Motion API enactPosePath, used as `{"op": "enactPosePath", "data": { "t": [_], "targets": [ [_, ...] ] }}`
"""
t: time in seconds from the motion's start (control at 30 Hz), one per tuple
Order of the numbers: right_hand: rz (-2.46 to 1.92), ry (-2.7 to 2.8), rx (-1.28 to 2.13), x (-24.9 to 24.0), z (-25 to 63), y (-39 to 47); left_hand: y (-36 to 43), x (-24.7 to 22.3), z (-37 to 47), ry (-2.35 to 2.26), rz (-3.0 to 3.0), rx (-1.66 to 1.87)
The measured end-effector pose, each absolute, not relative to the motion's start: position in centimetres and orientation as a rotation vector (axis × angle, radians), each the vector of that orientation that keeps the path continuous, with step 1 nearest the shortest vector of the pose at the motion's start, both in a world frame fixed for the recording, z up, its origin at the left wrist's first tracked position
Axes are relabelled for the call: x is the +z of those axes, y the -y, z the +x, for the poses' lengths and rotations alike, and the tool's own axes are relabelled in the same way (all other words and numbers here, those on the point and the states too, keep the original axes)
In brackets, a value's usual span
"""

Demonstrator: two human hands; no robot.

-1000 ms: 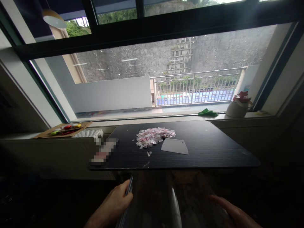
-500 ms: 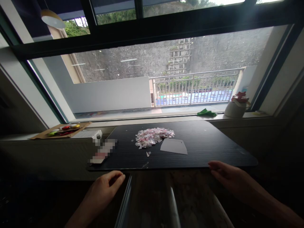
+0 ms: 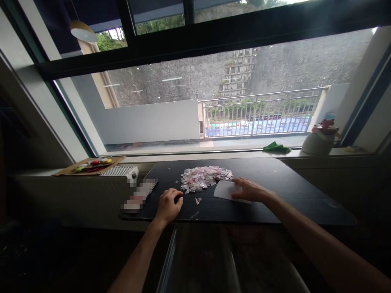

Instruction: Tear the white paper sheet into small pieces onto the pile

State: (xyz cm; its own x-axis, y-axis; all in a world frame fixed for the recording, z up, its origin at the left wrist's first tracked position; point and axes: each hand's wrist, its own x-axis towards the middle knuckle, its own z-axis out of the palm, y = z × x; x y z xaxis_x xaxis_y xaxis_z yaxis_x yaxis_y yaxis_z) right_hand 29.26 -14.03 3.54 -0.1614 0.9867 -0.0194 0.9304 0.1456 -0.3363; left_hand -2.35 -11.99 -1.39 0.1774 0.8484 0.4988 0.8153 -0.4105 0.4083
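On the black tabletop (image 3: 293, 195) lies a heap of small pale pink and white scraps (image 3: 204, 178). A white plastic scraper (image 3: 224, 190) rests flat beside the heap's right side. My right hand (image 3: 249, 190) is over the scraper's right part, thumb and fingers apart, covering some of it; whether it presses on the scraper cannot be told. To the left of the heap, my left hand (image 3: 169, 205) is low over the table, loosely curled with a gap between thumb and fingers, and nothing shows in it. One loose scrap (image 3: 198, 201) lies between the hands.
A pixelated flat object (image 3: 139, 197) lies at the table's left edge. Behind the table, the window sill holds a green cloth (image 3: 276, 148) and a pale pot (image 3: 317, 142). Left of the table are a radiator (image 3: 120, 173) and brown paper (image 3: 70, 167) with colourful items.
Both hands have moved from the table's front edge forward over the tabletop. My right hand has reached the scraper, and my left hand has come near the heap. The view has shifted slightly.
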Motion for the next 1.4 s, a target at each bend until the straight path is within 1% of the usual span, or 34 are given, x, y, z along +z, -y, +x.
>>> {"op": "enactPosePath", "data": {
  "t": [0.2,0.3,0.4,0.43,0.53,0.6,0.67,0.77,0.87,0.97,1.07,1.4],
  "targets": [
    [-1.983,2.172,0.438,3.7,29.6,12.9,11.2,-0.8,-2.1,-1.76,2.311,0.859],
    [-1.951,2.068,0.591,4.3,30.2,12.6,10.9,-0.7,-1.9,-1.764,2.306,0.909],
    [-1.768,1.994,0.728,5.6,30.4,13.4,11.0,-0.9,-1.9,-1.726,2.308,0.979],
    [-1.704,1.979,0.687,6.2,30.3,13.9,11.0,-0.9,-1.9,-1.721,2.303,0.968],
    [-1.623,1.958,0.367,7.0,29.6,15.8,11.3,-0.8,-1.9,-1.729,2.287,0.881],
    [-1.582,1.95,0.244,6.2,29.2,17.0,11.4,-0.6,-1.9,-1.724,2.286,0.821],
    [-1.517,1.866,0.242,4.5,29.2,17.8,11.6,-0.6,-2.0,-1.706,2.288,0.797],
    [-1.376,1.572,0.417,1.3,29.4,18.4,11.9,-1.0,-2.0,-1.677,2.319,0.846],
    [-1.38,1.291,0.57,-0.5,28.7,18.2,12.1,-1.4,-2.0,-1.674,2.351,0.929],
    [-1.323,1.183,0.708,-0.2,26.6,17.4,12.1,-1.7,-2.0,-1.701,2.333,1.015],
    [-1.269,1.291,0.756,0.7,24.4,16.3,12.2,-1.7,-2.0,-1.714,2.319,1.071],
    [-1.297,1.379,0.662,1.5,22.7,15.3,12.3,-1.8,-1.8,-1.751,2.332,1.089]
  ]
}}
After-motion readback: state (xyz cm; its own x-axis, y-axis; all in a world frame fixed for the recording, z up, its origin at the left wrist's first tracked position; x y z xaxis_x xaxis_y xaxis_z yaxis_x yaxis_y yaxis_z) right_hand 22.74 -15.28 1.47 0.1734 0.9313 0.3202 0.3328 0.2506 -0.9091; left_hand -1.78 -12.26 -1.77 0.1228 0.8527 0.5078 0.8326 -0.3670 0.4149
